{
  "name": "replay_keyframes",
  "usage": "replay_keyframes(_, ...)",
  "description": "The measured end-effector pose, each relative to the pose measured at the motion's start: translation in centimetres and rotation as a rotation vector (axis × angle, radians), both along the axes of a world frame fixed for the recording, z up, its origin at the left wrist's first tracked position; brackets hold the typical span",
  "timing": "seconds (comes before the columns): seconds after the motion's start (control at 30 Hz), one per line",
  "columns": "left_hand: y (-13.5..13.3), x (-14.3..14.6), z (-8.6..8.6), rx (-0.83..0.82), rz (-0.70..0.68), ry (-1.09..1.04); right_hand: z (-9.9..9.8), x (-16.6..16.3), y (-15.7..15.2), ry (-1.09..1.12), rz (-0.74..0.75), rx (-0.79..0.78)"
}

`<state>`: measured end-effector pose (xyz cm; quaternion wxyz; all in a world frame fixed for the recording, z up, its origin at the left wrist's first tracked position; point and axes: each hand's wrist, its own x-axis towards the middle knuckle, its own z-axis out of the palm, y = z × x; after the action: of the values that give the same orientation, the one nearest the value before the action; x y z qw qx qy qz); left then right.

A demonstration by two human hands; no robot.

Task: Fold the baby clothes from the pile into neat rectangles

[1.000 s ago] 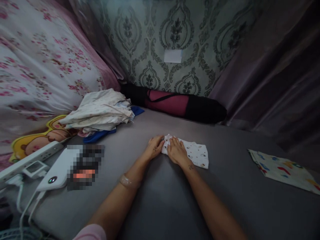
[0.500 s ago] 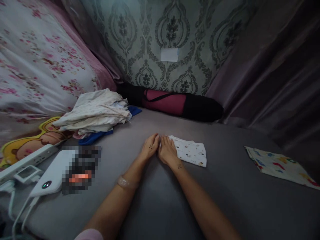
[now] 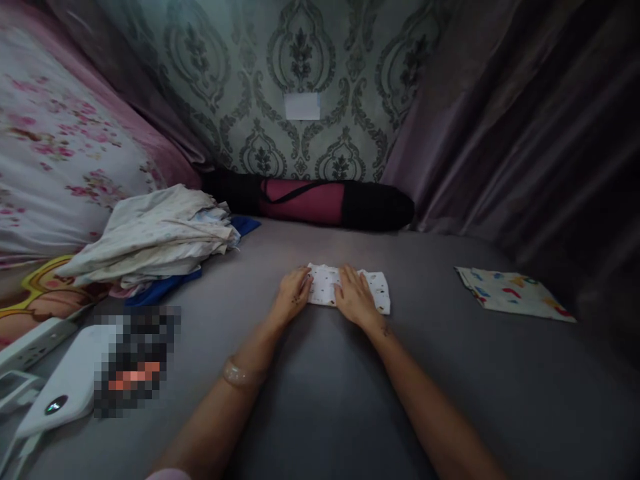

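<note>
A small white cloth with tiny dark prints (image 3: 326, 288) lies folded flat on the grey bed sheet (image 3: 320, 400). My left hand (image 3: 293, 294) rests at the cloth's left edge, fingers touching it. My right hand (image 3: 354, 296) lies palm down on the middle of the cloth, fingers spread, pressing it flat. Neither hand grips anything. A clear bangle (image 3: 237, 374) sits on my left wrist.
A pile of pale clothes (image 3: 155, 233) over blue fabric lies at the left. A folded colourful-print cloth (image 3: 510, 293) lies at the right. A pink and black rolled bag (image 3: 320, 200) sits against the patterned wall. White chargers (image 3: 55, 393) and a blurred patch are at the near left; a curtain hangs right.
My right hand has slid rightward onto the middle of the cloth, and my left hand now touches its left edge. The camera has turned a little to the right.
</note>
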<state>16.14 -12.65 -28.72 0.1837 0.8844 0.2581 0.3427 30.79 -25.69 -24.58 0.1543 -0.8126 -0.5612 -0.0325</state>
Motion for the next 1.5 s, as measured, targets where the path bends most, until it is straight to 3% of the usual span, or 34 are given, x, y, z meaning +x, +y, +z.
replay_keyframes(0.17, -1.4, 1.4, 1.8, 0.134, 0.018, 0.212, -0.2, 4.9, -4.6, 0.014, -0.304, 0.039)
replay_keyframes(0.3, -2.8, 3.4, 2.9, 0.199, 0.035, 0.407, -0.6, 6.1, -7.1, 0.057, -0.346, 0.029)
replay_keyframes(0.5, -3.3, 4.7, 1.9, 0.116, 0.051, 0.700, -1.6, 6.6, -9.7, 0.049, -0.339, 0.092)
replay_keyframes(0.67, -5.0, 5.5, 2.7, 0.239, 0.105, 0.645, -2.6, 6.7, -11.4, 0.006, -0.356, 0.162)
replay_keyframes(0.83, -6.6, 6.6, 2.7, 0.140, 0.005, 0.758, -3.4, 5.8, -12.0, -0.041, -0.355, 0.166)
replay_keyframes(1.0, -7.1, 8.0, 2.9, 0.165, 0.062, 0.669, -3.4, 5.1, -11.8, -0.073, -0.379, 0.247)
replay_keyframes(1.17, -7.9, 9.8, 2.6, 0.121, 0.002, 0.699, -3.2, 4.7, -11.8, -0.066, -0.407, 0.288)
replay_keyframes(1.3, -9.0, 11.5, 3.0, 0.139, 0.082, 0.667, -3.1, 4.8, -11.9, -0.051, -0.421, 0.283)
replay_keyframes(1.5, -10.7, 13.6, 2.9, 0.137, -0.134, 0.733, -3.2, 5.1, -12.0, -0.027, -0.442, 0.281)
